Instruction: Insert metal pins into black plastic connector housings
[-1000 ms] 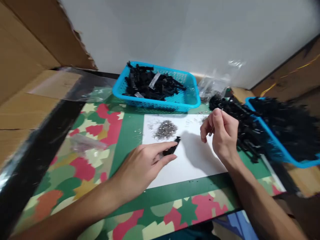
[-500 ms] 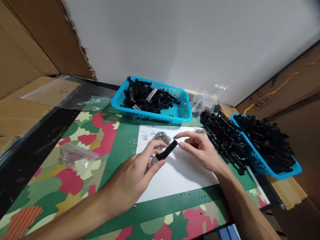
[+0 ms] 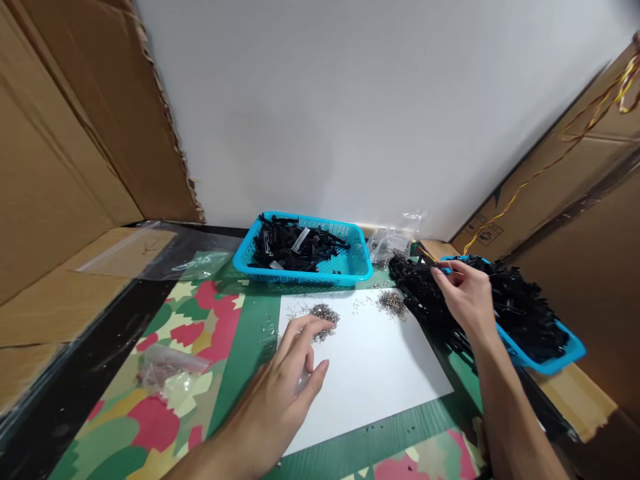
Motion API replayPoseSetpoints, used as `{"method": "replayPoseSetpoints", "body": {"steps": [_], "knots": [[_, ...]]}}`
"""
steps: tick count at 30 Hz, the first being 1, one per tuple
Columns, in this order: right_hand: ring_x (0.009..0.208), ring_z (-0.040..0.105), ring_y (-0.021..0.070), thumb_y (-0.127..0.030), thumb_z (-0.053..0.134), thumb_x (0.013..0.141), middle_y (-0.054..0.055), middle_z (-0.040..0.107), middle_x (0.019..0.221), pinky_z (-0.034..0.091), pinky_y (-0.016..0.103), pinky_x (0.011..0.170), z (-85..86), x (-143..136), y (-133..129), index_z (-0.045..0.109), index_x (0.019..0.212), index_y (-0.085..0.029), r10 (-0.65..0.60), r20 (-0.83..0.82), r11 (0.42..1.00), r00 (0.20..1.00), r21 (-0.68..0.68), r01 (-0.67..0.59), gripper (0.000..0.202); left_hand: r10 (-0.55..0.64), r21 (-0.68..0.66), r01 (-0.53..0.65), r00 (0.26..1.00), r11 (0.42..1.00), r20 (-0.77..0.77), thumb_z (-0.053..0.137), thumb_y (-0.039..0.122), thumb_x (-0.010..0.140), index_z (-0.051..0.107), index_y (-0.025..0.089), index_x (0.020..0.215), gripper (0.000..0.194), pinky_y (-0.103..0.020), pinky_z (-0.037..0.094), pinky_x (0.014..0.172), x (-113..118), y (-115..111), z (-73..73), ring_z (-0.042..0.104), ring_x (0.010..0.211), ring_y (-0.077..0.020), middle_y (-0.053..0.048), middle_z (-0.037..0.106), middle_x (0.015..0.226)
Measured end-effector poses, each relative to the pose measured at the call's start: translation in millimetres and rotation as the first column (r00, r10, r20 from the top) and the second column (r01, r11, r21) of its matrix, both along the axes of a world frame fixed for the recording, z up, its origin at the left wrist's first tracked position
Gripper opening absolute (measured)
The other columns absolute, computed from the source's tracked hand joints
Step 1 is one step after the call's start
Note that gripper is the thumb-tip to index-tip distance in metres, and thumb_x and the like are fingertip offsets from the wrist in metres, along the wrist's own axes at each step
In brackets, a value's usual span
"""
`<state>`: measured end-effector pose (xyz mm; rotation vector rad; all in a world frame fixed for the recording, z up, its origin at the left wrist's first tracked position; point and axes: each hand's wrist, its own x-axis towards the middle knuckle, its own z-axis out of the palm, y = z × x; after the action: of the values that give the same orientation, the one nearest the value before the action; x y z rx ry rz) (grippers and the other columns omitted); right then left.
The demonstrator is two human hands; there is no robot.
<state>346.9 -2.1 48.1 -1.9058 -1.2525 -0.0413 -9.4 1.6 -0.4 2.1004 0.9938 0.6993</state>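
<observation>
My left hand point(image 3: 295, 380) hovers over the white sheet point(image 3: 380, 373) with its fingers apart and nothing in them. Its fingertips are nearest to a small heap of tiny metal pieces point(image 3: 326, 313), like pins or springs. At the right, my right hand point(image 3: 467, 293) is above a loose pile of black plastic parts point(image 3: 425, 293), thumb and forefinger pinched together. Whatever is between those fingertips blends into the dark pile behind. A second heap of tiny metal pieces point(image 3: 393, 303) lies on the sheet near the pile.
A blue basket point(image 3: 300, 275) with black parts and a few grey ones stands against the wall. Another blue basket point(image 3: 570, 350), heaped with black parts, is at the right. Plastic bags point(image 3: 170, 373) lie on the left, and cardboard point(image 3: 65, 147) rises at both sides.
The black plastic part has left my left hand, which is now empty. My right hand has moved right, from beside that part to over the black pile. The view has tilted upward.
</observation>
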Motion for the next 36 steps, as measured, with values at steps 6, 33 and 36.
{"method": "replayPoseSetpoints", "body": {"steps": [6,33,36], "knots": [[0.062,0.053,0.0204,-0.04,0.06,0.09,0.006,0.067,0.072,0.033,0.031,0.061,16.8,40,-2,0.087,0.117,-0.02,-0.124,0.231,0.975,0.965,-0.154,0.162,0.043,-0.038,0.005,0.038,0.999,0.999,-0.033,0.041,0.031,0.112,0.059,0.033,0.136,0.03,-0.033,0.056,0.08,0,0,1.6,0.069,0.081,-0.0162,-0.006,0.055,0.142],[0.117,0.071,0.0268,-0.037,0.071,0.105,0.012,0.068,0.138,0.062,0.048,0.098,16.4,-153,157,0.066,0.138,-0.018,0.632,0.347,0.685,0.693,-0.669,-0.29,0.039,-0.121,0.047,0.124,0.991,0.991,-0.051,0.048,0.021,0.102,0.066,0.025,0.104,0.019,-0.026,0.041,0.061,-5,0,-6.7,0.054,0.062,-0.0135,-0.002,0.067,0.107],[0.116,0.071,0.0265,-0.037,0.071,0.105,0.012,0.068,0.138,0.062,0.047,0.097,16.4,-155,156,0.066,0.137,-0.018,0.607,0.387,0.701,0.694,-0.671,-0.24,0.038,-0.123,0.057,0.126,0.991,0.99,-0.048,0.051,0.02,0.098,0.067,0.025,0.103,0.017,-0.026,0.038,0.057,-5,0,-11.0,0.05,0.058,-0.0123,-0.002,0.066,0.104]]}}
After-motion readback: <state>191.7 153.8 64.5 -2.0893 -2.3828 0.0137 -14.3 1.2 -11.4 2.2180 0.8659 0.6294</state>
